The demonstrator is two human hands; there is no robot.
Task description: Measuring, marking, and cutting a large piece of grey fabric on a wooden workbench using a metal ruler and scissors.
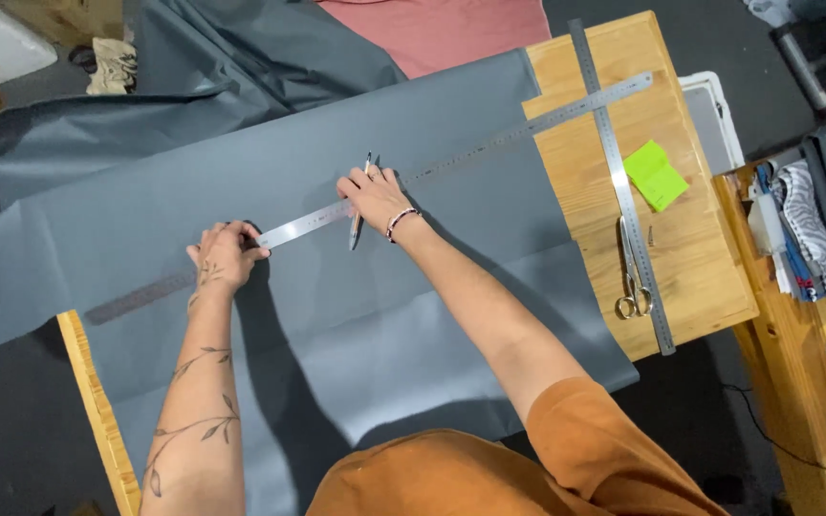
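Wooden table (595, 205) is carrying grey fabric (356, 315). Left hand (225, 256) is pressing flat on the steel ruler (451, 162). Right hand (375, 196) is gripping a pen (359, 205), mid-frame.

I see my left hand (225, 256) pressing flat on a long metal ruler (461, 156) that runs diagonally across the grey fabric (356, 315) at mid-frame. My right hand (372, 198) rests on the ruler too, gripping a pen (361, 196). At right, on the wooden table (585, 201), lie scissors (632, 277), a second ruler (620, 182) and a green note pad (655, 175).
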